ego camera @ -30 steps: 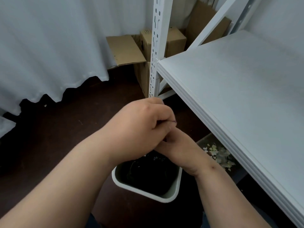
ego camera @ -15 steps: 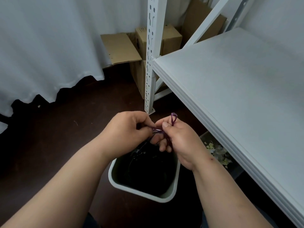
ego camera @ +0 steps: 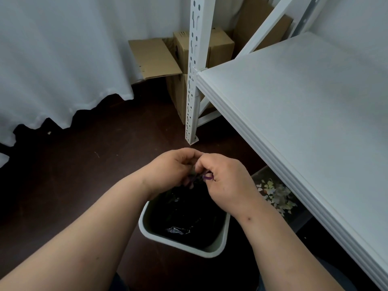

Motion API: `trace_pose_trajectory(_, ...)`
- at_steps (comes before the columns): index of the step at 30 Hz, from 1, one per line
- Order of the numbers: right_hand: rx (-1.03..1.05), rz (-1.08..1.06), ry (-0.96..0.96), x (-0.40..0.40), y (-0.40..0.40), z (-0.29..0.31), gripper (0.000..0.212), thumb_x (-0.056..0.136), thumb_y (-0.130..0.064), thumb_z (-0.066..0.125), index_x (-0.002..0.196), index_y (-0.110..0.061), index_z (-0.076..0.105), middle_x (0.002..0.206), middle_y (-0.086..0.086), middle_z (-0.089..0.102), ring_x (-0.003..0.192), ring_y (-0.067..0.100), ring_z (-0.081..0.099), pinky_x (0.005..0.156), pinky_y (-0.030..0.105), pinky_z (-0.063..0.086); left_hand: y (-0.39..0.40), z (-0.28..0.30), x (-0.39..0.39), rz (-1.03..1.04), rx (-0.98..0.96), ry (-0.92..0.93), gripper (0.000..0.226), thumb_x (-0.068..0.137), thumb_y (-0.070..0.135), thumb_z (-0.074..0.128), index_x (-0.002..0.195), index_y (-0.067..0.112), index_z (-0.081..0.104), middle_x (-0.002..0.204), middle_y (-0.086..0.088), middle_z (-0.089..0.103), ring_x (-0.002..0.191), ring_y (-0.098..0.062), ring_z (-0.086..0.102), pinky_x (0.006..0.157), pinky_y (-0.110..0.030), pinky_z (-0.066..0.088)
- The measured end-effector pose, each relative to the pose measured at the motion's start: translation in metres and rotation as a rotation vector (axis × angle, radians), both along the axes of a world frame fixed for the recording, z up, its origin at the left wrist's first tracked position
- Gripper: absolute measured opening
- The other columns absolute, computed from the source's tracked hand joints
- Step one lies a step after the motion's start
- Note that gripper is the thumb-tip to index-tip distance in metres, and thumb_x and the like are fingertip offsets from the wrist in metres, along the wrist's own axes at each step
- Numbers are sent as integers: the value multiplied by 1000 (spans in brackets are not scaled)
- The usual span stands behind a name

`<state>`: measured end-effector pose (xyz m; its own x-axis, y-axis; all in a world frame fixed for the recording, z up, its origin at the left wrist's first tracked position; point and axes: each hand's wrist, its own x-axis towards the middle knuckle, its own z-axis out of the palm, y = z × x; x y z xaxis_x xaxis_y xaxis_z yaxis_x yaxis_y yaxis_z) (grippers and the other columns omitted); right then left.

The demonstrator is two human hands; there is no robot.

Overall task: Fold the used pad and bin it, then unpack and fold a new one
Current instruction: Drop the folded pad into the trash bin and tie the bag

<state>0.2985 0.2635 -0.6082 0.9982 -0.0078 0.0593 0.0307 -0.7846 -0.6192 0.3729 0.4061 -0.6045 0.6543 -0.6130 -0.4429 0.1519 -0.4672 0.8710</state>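
Note:
A pale green bin [ego camera: 218,247] stands on the dark floor below me, lined with a black plastic bag [ego camera: 184,213]. My left hand [ego camera: 170,169] and my right hand [ego camera: 226,179] meet just above the bin's far rim. Both pinch the gathered top of the black bag. A thin purple drawstring loop [ego camera: 207,177] shows between my right thumb and fingers. No pad is in view; whatever lies in the bag is hidden.
A white shelf board [ego camera: 304,114] runs along the right, carried by a perforated white post [ego camera: 194,70]. Cardboard boxes [ego camera: 182,57] stand behind the post. Under the shelf sits a clear tub of paper scraps [ego camera: 277,196]. A white curtain [ego camera: 63,55] hangs at the left.
My hands have dropped closer to the bin and drawn together on the bag's top. The purple loop, raised above my right fingers before, now lies tucked against them.

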Motion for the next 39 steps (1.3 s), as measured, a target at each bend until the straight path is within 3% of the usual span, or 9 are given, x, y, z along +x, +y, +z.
trace_pose_trajectory(6,160,-17,-170,-1,4,-19,36,86,-6,48,113,-12,71,102,2,70,92,15,67,79,33,58,4,-15,-1,87,-58,52,22,96,5,52,98,17,69,69,6,67,56,-8,57,56,-23,44)
trace_pose_trajectory(10,72,-38,-191,-1,-5,-31,38,91,-18,46,120,-10,69,108,8,72,97,21,70,80,39,60,8,-13,4,15,187,-326,19,95,16,57,99,27,73,84,0,68,70,-13,64,73,-28,54)
trace_pose_trajectory(16,-193,-69,-11,-10,-18,-34,29,99,-22,51,125,-21,62,102,2,73,90,24,68,74,40,57,27,-19,18,-24,451,-752,25,97,17,50,111,21,70,97,4,49,89,-17,56,76,-24,40)
trace_pose_trajectory(20,-338,-123,418,-17,-42,-35,17,94,-15,48,91,-28,60,84,-1,66,78,26,65,67,36,55,59,-32,34,-160,876,-571,16,94,10,47,92,17,61,101,-7,56,88,-28,60,76,-34,49)
trace_pose_trajectory(22,-303,-106,709,-17,-52,-36,22,89,-5,47,79,-23,55,85,8,70,77,29,69,68,33,56,69,-40,33,-110,823,-312,20,97,10,43,82,19,53,91,-8,62,75,-23,58,72,-33,50)
trace_pose_trajectory(25,84,-182,917,-21,-56,-35,22,97,-6,42,87,-11,60,70,9,68,56,19,63,67,27,54,71,-42,24,344,225,297,24,97,5,38,84,12,56,81,-14,66,73,-23,64,79,-37,51)
trace_pose_trajectory(29,1034,-326,680,-21,-42,-30,27,101,-11,44,77,-8,55,70,6,56,66,16,57,71,30,48,53,-25,16,559,-538,652,22,92,7,38,78,12,54,110,-20,70,111,-33,64,102,-44,44)
trace_pose_trajectory(35,1820,-443,425,-8,-20,-32,36,102,-20,36,70,-15,52,83,11,68,95,26,67,99,39,42,24,-37,1,649,-666,754,25,98,10,35,77,13,49,64,-3,49,59,-18,56,90,-40,53)
trace_pose_trajectory(39,1909,-725,460,-11,-17,-48,35,102,-24,37,71,-14,49,55,3,49,60,22,61,85,38,46,28,-56,4,880,-647,840,22,98,9,33,79,14,45,61,0,39,46,-11,33,61,-28,46)
